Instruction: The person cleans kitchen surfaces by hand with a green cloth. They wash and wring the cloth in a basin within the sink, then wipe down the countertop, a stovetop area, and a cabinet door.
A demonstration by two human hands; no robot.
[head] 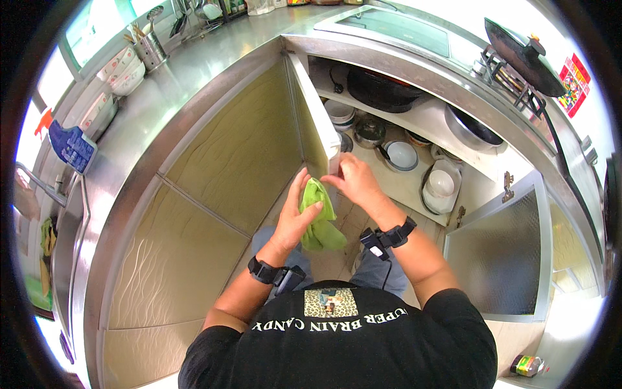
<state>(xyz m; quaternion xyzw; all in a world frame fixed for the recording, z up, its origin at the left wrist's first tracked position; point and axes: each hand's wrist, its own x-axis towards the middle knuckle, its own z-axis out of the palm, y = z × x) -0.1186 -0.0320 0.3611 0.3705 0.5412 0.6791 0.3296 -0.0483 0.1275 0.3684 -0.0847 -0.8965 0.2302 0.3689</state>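
My left hand (295,212) holds a bright green cloth (321,233), which hangs down over the floor in front of me. My right hand (358,180) grips the edge of an open cabinet door (316,104), its thumb pointing towards the cloth. The door's pale frame juts out at me, and the fingers behind it are partly hidden. Beyond the right hand the cabinet's lower shelf (388,181) bears stacked bowls (339,113), a glass-lidded pot (369,132), a white-lined pan (402,154) and a rack with white dishes (441,183).
A large black wok (379,92) and a steel pan (471,127) occupy the upper shelf. To the right, a second door (495,248) with a textured panel stands open. A blue spray bottle (73,146) and bowls (124,73) line the left counter. A jar (527,365) lies at lower right.
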